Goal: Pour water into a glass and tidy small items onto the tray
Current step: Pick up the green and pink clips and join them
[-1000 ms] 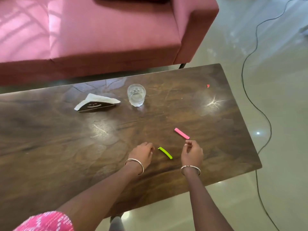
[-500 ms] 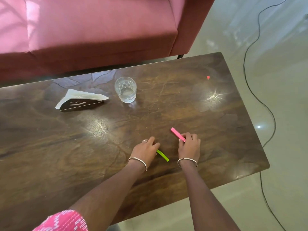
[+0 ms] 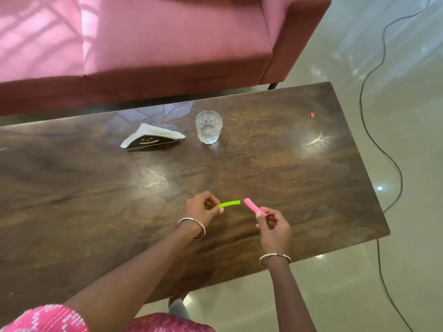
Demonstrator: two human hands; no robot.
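My left hand (image 3: 202, 208) pinches one end of a thin green strip (image 3: 229, 203), which sticks out to the right just above the wooden table (image 3: 72, 188). My right hand (image 3: 273, 227) pinches a pink strip (image 3: 254, 206) that points up and left, its tip close to the green strip's tip. A clear glass (image 3: 208, 126) with a little water in it stands upright at the table's far side. No tray or water container is in view.
A black napkin holder with white napkins (image 3: 151, 138) lies left of the glass. A tiny red scrap (image 3: 312, 114) sits near the table's far right corner. A pink sofa (image 3: 155, 44) runs behind the table. A black cable (image 3: 374, 130) trails over the floor at right.
Both hands closed on the strips that lay on the table and lifted them: left took the green one, right the pink one. The strip tips now nearly meet.
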